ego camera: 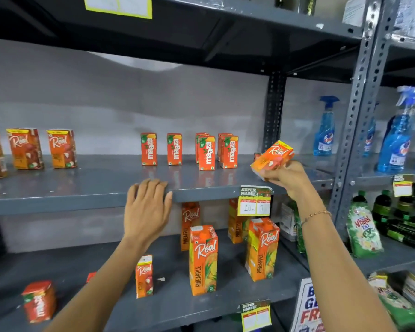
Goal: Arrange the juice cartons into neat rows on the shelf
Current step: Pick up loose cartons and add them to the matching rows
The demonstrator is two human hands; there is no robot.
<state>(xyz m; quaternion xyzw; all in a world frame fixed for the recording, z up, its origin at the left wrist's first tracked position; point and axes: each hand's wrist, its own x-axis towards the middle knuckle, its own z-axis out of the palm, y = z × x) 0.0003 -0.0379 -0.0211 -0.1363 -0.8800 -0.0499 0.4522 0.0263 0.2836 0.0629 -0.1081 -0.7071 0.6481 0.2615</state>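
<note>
While my left hand (147, 207) lies flat and open against the front lip of the grey metal shelf (82, 188), fingers curled just over its edge and holding nothing, my right hand (289, 177) is closed around a small Real carton (272, 155). That carton is a squat cardboard box, glossy orange with a yellow top band, tilted so its top points up and to the right; it sits above the shelf's right end, off the surface, with my fingers wrapped under its lower end. A thin beaded bracelet (315, 215) circles that wrist.

I see the shelf as painted steel, smooth enough to mirror the boxes standing on it. Four groups of small red-orange Maaza cartons (209, 152) stand upright near the middle, well to the left of the held one; the two right groups are doubled front to back. Three more small Real cartons (25, 148) stand spaced apart at the far left. Below, tall rectangular pineapple cartons (203, 259) stand on the lower shelf, beside a single small carton (144, 276). A paper price tag (255, 201) hangs from the shelf lip just under my right hand. Translucent blue spray bottles (325, 130) fill the neighbouring bay.
</note>
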